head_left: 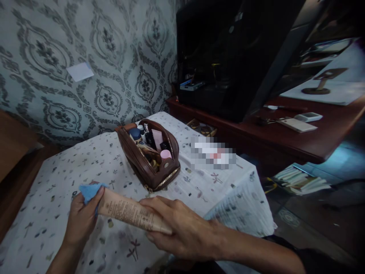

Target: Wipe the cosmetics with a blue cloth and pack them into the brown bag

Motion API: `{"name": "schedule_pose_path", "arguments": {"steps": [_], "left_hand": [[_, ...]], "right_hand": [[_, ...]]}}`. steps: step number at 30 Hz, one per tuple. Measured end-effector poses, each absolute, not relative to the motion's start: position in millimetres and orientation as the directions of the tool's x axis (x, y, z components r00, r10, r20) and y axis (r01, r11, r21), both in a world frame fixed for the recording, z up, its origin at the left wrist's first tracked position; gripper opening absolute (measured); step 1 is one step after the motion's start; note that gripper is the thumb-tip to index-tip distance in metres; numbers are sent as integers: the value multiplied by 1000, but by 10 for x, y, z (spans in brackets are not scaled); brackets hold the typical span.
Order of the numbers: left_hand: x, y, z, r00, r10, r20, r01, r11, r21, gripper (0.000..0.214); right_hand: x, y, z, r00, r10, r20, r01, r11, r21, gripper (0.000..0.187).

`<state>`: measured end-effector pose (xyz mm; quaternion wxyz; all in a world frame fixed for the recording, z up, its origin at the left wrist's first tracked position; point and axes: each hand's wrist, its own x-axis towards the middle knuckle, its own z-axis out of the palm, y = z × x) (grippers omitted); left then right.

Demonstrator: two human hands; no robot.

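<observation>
My right hand point(182, 228) is wrapped round the lower end of a beige cosmetic tube point(128, 211) held low over the table. At the tube's other end, my left hand point(82, 220) pinches a small blue cloth point(89, 191) against it. Behind the tube, an open brown makeup pouch point(151, 160) stands on the patterned white tablecloth point(57, 179), packed with several small bottles and tubes.
A dark TV point(228, 57) stands on a reddish wooden cabinet point(285, 137) at the right, with remotes and small items on it. Stacked books point(302, 180) lie on the floor below. Patterned wallpaper with a white note point(80, 71) is behind the table.
</observation>
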<state>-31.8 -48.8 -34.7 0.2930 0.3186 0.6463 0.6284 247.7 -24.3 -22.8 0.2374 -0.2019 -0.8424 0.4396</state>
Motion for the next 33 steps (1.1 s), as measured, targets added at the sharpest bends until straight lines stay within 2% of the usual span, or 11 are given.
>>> {"name": "schedule_pose_path", "arguments": {"steps": [4, 9, 13, 17, 19, 22, 24, 28, 33], "left_hand": [[-48, -453, -187, -675, 738, 15, 0, -20, 1000, 50], [314, -373, -26, -721, 693, 11, -95, -115, 989, 52], [436, -283, 22, -657, 754, 33, -210, -225, 951, 47], [506, -256, 55, -563, 815, 139, -170, -278, 945, 44], [523, -276, 42, -536, 823, 185, -128, -296, 947, 45], [491, -339, -37, -504, 842, 194, -40, -247, 968, 46], [435, -395, -111, -470, 858, 208, 51, -209, 977, 45], [313, -510, -227, -400, 885, 239, 178, -181, 967, 42], [246, -582, -267, -406, 891, 204, 216, -124, 968, 46]], "right_hand": [[2524, -287, -237, -769, 574, 281, 124, 565, -816, 55], [2579, -318, -280, -664, 627, 407, 196, 672, -714, 48], [2661, -230, -248, -555, 634, 538, 210, 733, -647, 46], [2762, 89, -49, -427, 671, 605, 318, 738, -595, 41], [2756, 297, 106, -415, 697, 585, 440, 717, -541, 41], [2637, 554, 344, -457, 782, 424, 660, 618, -428, 40], [2513, 653, 460, -481, 813, 327, 749, 575, -328, 38], [2292, 730, 512, -500, 820, 278, 810, 557, -186, 31], [2141, 792, 393, -550, 757, 353, 782, 615, -101, 29]]}}
